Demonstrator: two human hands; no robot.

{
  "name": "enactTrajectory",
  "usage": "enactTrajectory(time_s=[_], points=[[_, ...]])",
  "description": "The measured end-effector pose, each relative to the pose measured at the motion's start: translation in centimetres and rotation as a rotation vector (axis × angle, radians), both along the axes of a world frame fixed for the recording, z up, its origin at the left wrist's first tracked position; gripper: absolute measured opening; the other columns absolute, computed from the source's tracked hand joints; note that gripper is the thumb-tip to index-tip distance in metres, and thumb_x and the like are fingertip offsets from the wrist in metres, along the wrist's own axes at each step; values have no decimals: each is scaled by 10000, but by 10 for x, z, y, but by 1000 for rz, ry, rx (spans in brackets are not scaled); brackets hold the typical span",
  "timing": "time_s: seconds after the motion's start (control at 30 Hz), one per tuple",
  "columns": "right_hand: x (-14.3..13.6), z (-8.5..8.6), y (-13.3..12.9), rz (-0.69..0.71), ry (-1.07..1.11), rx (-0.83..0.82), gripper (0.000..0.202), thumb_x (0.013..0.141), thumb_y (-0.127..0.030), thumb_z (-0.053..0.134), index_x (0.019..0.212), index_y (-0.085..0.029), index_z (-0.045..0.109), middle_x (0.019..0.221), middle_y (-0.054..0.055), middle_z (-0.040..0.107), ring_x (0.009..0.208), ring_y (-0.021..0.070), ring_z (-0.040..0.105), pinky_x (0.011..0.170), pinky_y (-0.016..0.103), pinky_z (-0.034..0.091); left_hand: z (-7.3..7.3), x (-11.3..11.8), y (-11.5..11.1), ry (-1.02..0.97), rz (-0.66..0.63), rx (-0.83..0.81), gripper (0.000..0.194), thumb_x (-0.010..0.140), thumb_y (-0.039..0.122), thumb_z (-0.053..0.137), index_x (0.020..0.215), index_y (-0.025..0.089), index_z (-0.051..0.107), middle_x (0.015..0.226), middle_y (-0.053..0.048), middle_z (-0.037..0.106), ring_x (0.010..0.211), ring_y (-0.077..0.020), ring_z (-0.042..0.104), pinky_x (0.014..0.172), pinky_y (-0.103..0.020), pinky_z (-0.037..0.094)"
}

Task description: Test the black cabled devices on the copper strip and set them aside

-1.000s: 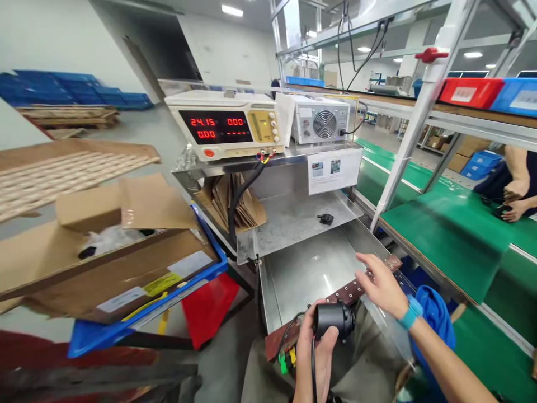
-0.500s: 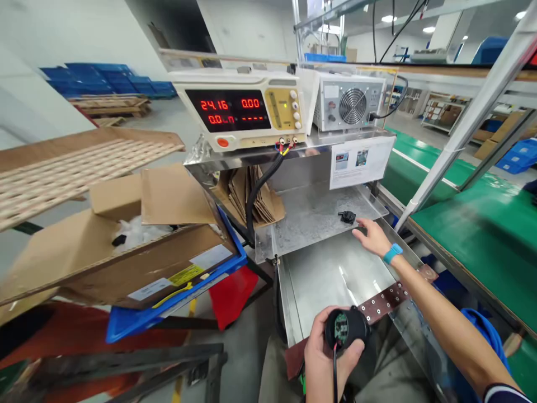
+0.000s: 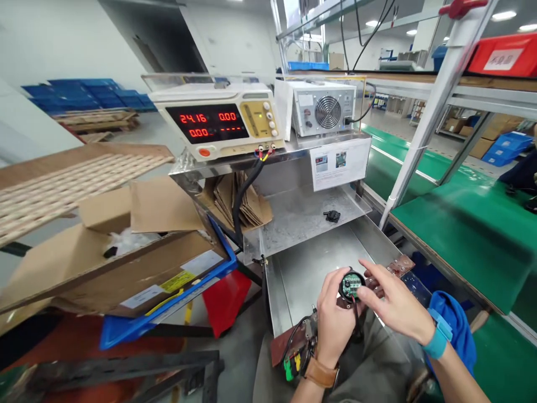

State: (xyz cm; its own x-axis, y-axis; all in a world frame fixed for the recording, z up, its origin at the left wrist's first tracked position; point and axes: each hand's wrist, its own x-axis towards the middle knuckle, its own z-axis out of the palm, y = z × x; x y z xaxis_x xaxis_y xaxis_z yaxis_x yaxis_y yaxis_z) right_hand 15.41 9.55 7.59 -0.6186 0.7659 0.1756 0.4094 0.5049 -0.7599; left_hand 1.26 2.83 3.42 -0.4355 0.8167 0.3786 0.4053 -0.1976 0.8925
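Black housing (image 3: pixel 343 277), green circuit board (image 3: pixel 352 283) facing me, sits in my left hand (image 3: pixel 334 319), fingers curled around it; my right hand (image 3: pixel 396 307) is spread, thumb at its rim. That thumb could scrape the board; a loose grip, drop it into the metal tray (image 3: pixel 300 277) beyond.

Free tray (image 3: pixel 304 274) space beyond hands (image 3: pixel 334 326)
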Motion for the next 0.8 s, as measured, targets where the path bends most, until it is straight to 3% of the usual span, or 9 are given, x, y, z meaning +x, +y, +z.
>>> enactTrajectory(time_s=[0.13, 0.3, 0.43, 0.5, 0.57, 0.63, 0.73, 0.8], points=[[4, -1, -5, -39, 40, 61, 772, 875, -480, 668, 1517, -194, 348, 1372, 157, 487, 1198, 346, 520, 978, 504, 475, 2, 8, 10, 156, -27, 12, 513, 812, 118, 579, 1309, 237, 529, 1291, -91, 601, 1192, -258, 569, 1031, -415, 457], [10, -8, 9, -91, 90, 56, 769, 831, -407, 682, 1495, -181, 368, 1425, 149, 446, 1287, 350, 447, 1062, 550, 398, -3, 12, 29, 283, -79, 20, 604, 807, 149, 595, 1381, 206, 416, 1281, -112, 609, 1174, -257, 586, 1019, -430, 469], [15, -17, 31, -181, 178, -34, 569, 806, -386, 679, 1322, -195, 537, 1266, 117, 587, 1152, 331, 563, 977, 487, 484, 4, 16, 52, 403, -143, 31, 563, 803, 142, 585, 1349, 201, 456, 1245, -123, 628, 1143, -261, 603, 996, -443, 478], [19, -26, 45, -247, 247, -129, 465, 812, -379, 659, 1230, -194, 573, 1139, 96, 645, 1001, 301, 638, 865, 425, 546, 11, 11, 69, 471, -277, 29, 564, 798, 166, 612, 1345, 199, 476, 1281, -132, 610, 1177, -263, 588, 1011, -439, 473], [24, -37, 60, -310, 346, -260, 481, 818, -418, 652, 1224, -180, 551, 1003, 91, 674, 799, 273, 672, 694, 374, 575, 17, -5, 90, 526, -441, 23, 654, 773, 253, 697, 1381, 197, 461, 1374, -149, 546, 1269, -277, 525, 1070, -444, 431], [29, -45, 73, -362, 447, -384, 559, 810, -461, 660, 1256, -160, 509, 850, 77, 676, 627, 250, 650, 545, 336, 545, 18, -33, 117, 538, -488, 18, 715, 757, 348, 741, 1398, 202, 461, 1441, -161, 481, 1344, -297, 448, 1127, -467, 364], [33, -49, 82, -420, 550, -459, 554, 780, -408, 675, 1239, -150, 504, 725, 44, 649, 514, 211, 604, 458, 282, 486, 6, -75, 174, 509, -258, 21, 512, 805, 397, 686, 1256, 174, 588, 1368, -179, 541, 1305, -333, 479, 1113, -521, 353], [31, -47, 83, -453, 603, -486, 520, 740, -322, 673, 1205, -146, 521, 689, 25, 633, 472, 178, 573, 421, 238, 442, -7, -84, 225, 643, -110, -48, 464, 796, 416, 702, 1158, 136, 628, 1291, -198, 578, 1238, -351, 524, 1079, -539, 385]])
